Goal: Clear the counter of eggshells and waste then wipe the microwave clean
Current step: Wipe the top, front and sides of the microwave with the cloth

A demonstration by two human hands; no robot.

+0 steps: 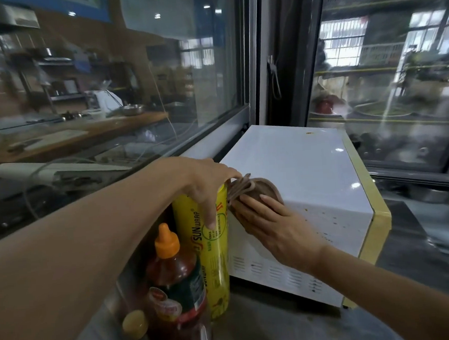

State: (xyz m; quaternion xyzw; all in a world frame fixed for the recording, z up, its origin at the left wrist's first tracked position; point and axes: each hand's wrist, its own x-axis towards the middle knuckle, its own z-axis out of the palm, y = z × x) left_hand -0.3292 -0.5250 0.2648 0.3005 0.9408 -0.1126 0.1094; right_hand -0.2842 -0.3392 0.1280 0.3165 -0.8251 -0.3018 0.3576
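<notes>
A white microwave (297, 164) with a pale yellow front edge stands on the grey counter (268, 323) by the window. Small brown specks dot its left side panel. My right hand (269, 225) presses a brown cloth (256, 191) flat against the upper left side of the microwave, fingers straight. My left hand (209, 189) grips the top of a tall yellow cling-wrap box (213, 253) that stands upright right beside the microwave's left side.
A red chilli sauce bottle (175, 279) with an orange cap and a smaller yellow-capped bottle (134, 324) stand in front of the yellow box. Glass windows (158, 81) run behind and to the right of the microwave. Bare counter lies below my right forearm.
</notes>
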